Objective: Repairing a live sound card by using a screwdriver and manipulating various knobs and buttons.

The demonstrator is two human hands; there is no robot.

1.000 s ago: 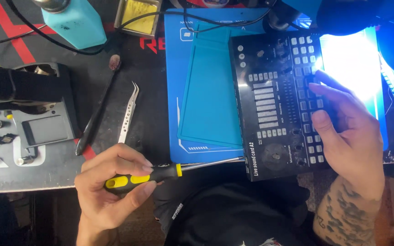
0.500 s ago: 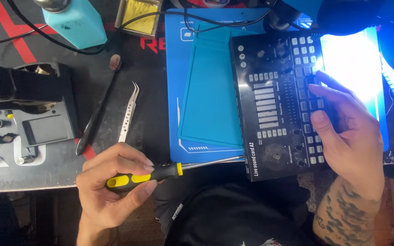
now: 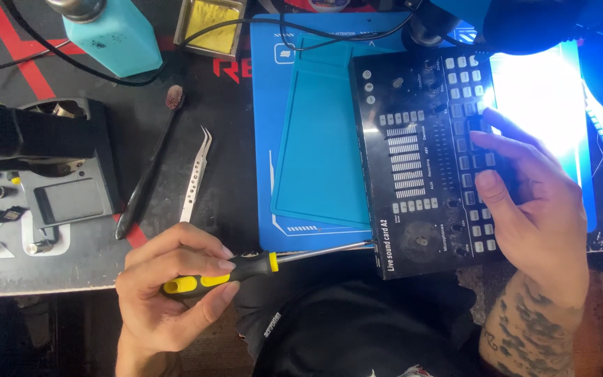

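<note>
Nothing has moved since 0.5 s ago: left hand (image 3: 165, 293) grips the yellow-and-black screwdriver (image 3: 246, 269), tip at the black button-covered audio box's (image 3: 420, 160) near-left corner; right hand (image 3: 532, 209) presses flat on it. Casing looks unopened.

Bare hands (right forearm (image 3: 525, 328) tattooed).

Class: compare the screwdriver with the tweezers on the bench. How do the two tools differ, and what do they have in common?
The screwdriver is gripped in the left hand; the tweezers lie untouched on the dark mat. The screwdriver lies nearly level, its tip at the black sound card's edge; the tweezers run roughly upright. Its handle is yellow and black; the tweezers are bare metal. Both are slim tools.
</note>
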